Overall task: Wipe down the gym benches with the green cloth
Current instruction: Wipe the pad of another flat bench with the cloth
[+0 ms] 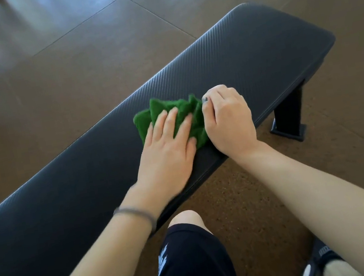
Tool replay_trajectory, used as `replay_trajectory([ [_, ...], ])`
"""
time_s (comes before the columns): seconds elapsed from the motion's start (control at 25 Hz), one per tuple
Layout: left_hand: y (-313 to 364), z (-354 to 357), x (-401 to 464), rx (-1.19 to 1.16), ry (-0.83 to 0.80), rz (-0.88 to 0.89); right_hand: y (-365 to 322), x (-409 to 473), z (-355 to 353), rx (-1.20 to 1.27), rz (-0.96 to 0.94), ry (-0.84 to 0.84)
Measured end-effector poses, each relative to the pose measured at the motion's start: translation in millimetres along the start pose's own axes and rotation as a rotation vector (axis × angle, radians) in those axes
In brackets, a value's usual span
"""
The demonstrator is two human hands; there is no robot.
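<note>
A bent knee in dark shorts [192,263] sits closest. Beyond it the left hand [165,145] lies flat on the bunched green cloth [172,113], mid-desk [246,54]; the right hand [228,118] pinches its edge. Wiping looks under way, extent unclear. The desk's near end and other benches are cut off.

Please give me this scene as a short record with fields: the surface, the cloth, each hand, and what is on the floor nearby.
surface: black padded gym bench, textured top, running diagonally
cloth: green cloth, crumpled, lying on the bench top
left hand: left hand flat on the cloth, fingers straight, pressing it down
right hand: right hand with curled fingers, gripping the cloth's right edge
wrist: dark band on the left wrist
bench support: black metal leg standing on the brown floor
</note>
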State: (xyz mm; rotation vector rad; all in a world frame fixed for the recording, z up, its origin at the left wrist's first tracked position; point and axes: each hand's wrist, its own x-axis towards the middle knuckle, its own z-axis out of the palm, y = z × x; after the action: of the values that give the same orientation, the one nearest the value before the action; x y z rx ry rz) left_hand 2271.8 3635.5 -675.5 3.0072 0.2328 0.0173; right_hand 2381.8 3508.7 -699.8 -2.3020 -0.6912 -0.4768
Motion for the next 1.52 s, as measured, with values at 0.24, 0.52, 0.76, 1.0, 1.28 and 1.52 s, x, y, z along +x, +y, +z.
replay_trajectory([
  [0.24,-3,2,-17,0.024,0.005,0.112,24,21,0,-0.120,0.005,0.012],
  [0.52,10,-1,2,0.035,0.005,0.049,26,17,-1,-0.067,0.041,0.034],
  [0.76,10,5,11,0.059,0.014,0.118,25,19,2,-0.057,0.060,0.064],
  [1.0,45,13,-4,0.086,0.022,0.076,78,58,-17,-0.143,-0.002,0.010],
  [1.28,77,20,25,0.150,0.049,0.155,93,56,-20,0.034,0.137,0.074],
  [1.52,5,10,-82,0.280,0.072,0.276,90,46,-25,0.004,0.062,0.053],
])
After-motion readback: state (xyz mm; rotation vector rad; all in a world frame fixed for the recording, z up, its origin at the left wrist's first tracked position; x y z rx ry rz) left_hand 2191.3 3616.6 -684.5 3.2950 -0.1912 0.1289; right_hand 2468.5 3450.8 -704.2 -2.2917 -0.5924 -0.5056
